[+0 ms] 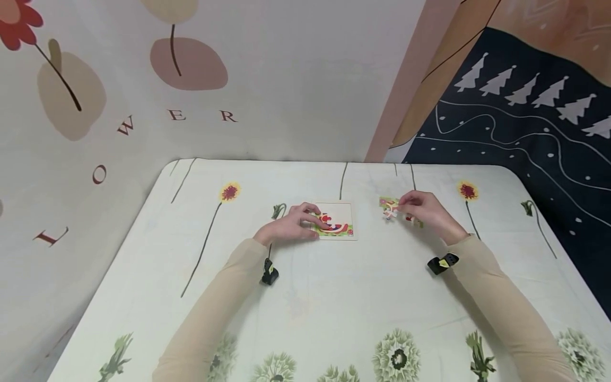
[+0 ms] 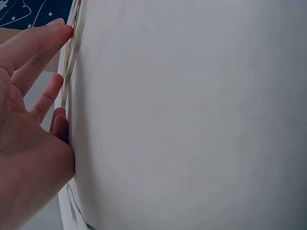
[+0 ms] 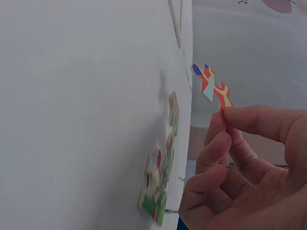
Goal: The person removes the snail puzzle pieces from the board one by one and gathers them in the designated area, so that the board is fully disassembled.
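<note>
A square puzzle board lies flat on the table, its lower part filled with red, green and white picture pieces and its upper part pale. My left hand rests at the board's left side, with fingertips touching it; the left wrist view shows fairly straight fingers along its edge. Up and to the right, my right hand pinches a jigsaw piece between thumb and index finger, raised off the table. The piece is red, yellow, light blue and dark blue. Under that hand lie several loose puzzle pieces, partly hidden by it.
A white tablecloth printed with flowers and stems covers the table. Behind it hangs a pale printed cloth, with a dark tree-patterned cloth at the right. Each wrist wears a small black camera.
</note>
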`<state>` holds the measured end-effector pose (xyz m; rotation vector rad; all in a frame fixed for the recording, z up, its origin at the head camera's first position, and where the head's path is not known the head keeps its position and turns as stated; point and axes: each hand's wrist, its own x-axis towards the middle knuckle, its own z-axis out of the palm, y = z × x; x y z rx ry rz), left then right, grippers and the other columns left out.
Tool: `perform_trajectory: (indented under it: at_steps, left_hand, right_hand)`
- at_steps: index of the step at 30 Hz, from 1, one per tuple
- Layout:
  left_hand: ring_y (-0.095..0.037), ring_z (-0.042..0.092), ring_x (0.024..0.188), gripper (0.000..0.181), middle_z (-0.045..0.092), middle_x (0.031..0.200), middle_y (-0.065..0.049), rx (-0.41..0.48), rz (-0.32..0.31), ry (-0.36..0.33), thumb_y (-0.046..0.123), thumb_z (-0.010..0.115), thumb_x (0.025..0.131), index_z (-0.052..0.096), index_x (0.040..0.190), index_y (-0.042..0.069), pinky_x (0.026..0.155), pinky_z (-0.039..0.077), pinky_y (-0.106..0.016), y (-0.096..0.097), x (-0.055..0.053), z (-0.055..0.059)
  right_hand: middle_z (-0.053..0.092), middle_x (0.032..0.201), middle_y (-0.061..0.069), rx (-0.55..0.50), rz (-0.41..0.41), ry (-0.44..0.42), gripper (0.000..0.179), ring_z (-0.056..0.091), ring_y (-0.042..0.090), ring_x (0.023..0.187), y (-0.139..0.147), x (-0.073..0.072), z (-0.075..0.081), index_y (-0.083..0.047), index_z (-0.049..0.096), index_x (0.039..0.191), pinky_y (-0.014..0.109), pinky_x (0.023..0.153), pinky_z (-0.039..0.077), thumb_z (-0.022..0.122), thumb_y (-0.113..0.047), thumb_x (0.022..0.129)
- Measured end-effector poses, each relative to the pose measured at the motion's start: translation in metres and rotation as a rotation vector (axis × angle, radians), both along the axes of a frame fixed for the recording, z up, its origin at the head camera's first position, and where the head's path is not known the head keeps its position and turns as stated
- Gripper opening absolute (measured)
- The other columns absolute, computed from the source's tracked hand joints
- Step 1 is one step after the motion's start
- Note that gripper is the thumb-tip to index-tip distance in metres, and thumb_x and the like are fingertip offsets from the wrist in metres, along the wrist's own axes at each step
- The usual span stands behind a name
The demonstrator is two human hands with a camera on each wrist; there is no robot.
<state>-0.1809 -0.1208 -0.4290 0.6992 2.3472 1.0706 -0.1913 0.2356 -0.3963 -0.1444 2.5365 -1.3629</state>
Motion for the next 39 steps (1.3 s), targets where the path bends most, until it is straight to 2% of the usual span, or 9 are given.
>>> perform_trajectory:
  at_steps: [12,18,27,39]
  left_hand:
    - [-0.03,0.02,0.131,0.029,0.037,0.141,-0.004,0.008,0.002,0.009,0.014,0.071,0.085,0.072,0.115,0.014,0.107,0.018,-0.055,0.0,-0.001,-0.001]
    - [-0.029,0.019,0.13,0.03,0.036,0.14,-0.003,0.019,0.0,-0.005,0.014,0.071,0.086,0.072,0.116,0.016,0.106,0.018,-0.054,0.0,0.0,-0.001]
    - [-0.031,0.021,0.13,0.03,0.037,0.141,-0.006,0.011,-0.022,0.026,0.015,0.071,0.086,0.072,0.115,0.014,0.106,0.019,-0.055,0.0,0.001,0.0]
    - [-0.029,0.023,0.13,0.031,0.037,0.14,-0.003,-0.02,0.0,0.01,0.015,0.07,0.086,0.072,0.117,0.018,0.105,0.021,-0.055,0.0,0.001,-0.001]
  right_hand:
    - [0.061,0.105,0.017,0.143,-0.005,-0.057,0.025,0.049,0.026,0.087,0.011,-0.005,-0.002,0.004,0.06,0.11,0.032,0.07,0.039,0.062,-0.015,0.093]
    - [0.059,0.102,0.016,0.167,0.005,-0.061,0.025,0.047,0.026,0.088,0.015,-0.005,-0.004,0.003,0.059,0.109,0.034,0.072,0.037,0.062,-0.015,0.093]
    - [0.059,0.097,0.013,0.203,0.004,-0.069,0.025,0.046,0.023,0.081,0.019,-0.007,-0.011,0.003,0.061,0.11,0.032,0.066,0.038,0.061,-0.015,0.094]
    - [0.06,0.098,0.014,0.214,0.005,-0.044,0.02,0.047,0.024,0.082,0.02,-0.01,-0.017,0.003,0.063,0.106,0.033,0.068,0.039,0.059,-0.011,0.093]
